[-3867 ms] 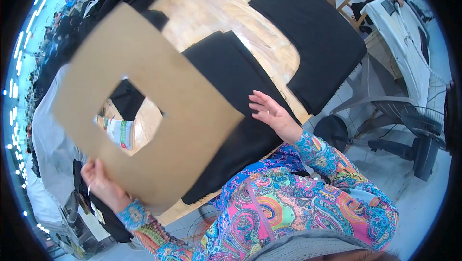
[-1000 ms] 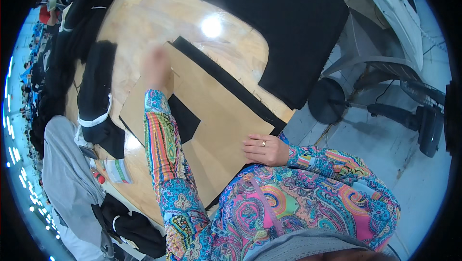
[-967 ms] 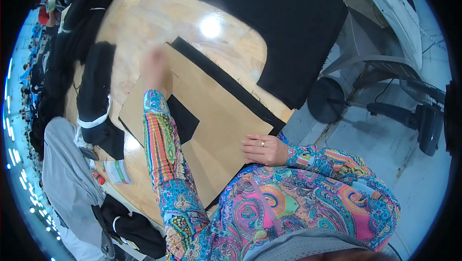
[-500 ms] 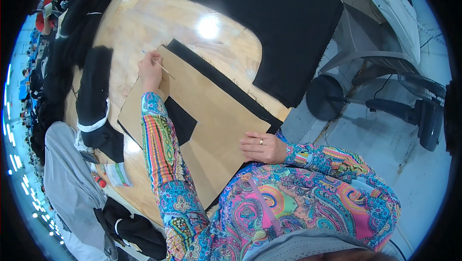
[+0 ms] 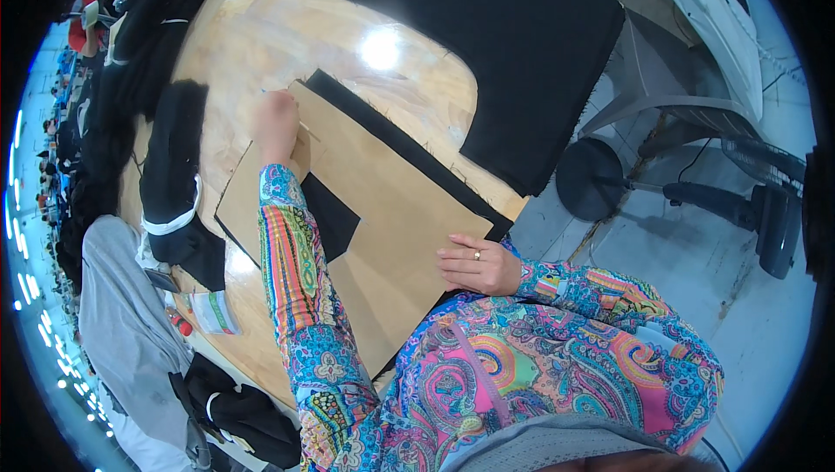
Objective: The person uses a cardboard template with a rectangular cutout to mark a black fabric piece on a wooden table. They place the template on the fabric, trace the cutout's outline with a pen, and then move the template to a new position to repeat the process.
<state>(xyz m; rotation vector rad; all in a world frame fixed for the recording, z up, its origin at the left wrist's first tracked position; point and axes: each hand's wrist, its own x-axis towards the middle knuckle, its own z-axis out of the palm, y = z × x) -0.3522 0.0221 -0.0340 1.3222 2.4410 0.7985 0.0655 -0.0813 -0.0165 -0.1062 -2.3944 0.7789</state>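
A tan paper pattern (image 5: 396, 211) lies on black fabric (image 5: 383, 133), which shows as a strip past its far edge and through an angular opening in it. At the pattern's far left corner, my left hand (image 5: 277, 120) is closed and smeared by motion. A thin pale pen (image 5: 310, 132) sticks out of it on the near right side, its tip just past the fingers. Flat on the pattern's right corner rests my right hand (image 5: 478, 265), fingers stretched out, a ring on one of them.
A large black fabric piece (image 5: 513, 54) with a curved edge covers the table's far right. Tied black fabric bundles (image 5: 170, 154) line the left edge, near a grey cloth (image 5: 122, 315) and a small packet (image 5: 215, 313). Right of the table stand a grey chair (image 5: 639, 80) and a fan (image 5: 770, 211).
My left hand has shifted slightly at the pattern's corner and is now blurred, the pen still in it. My right hand stays in place on the pattern. The whole view has moved a little.
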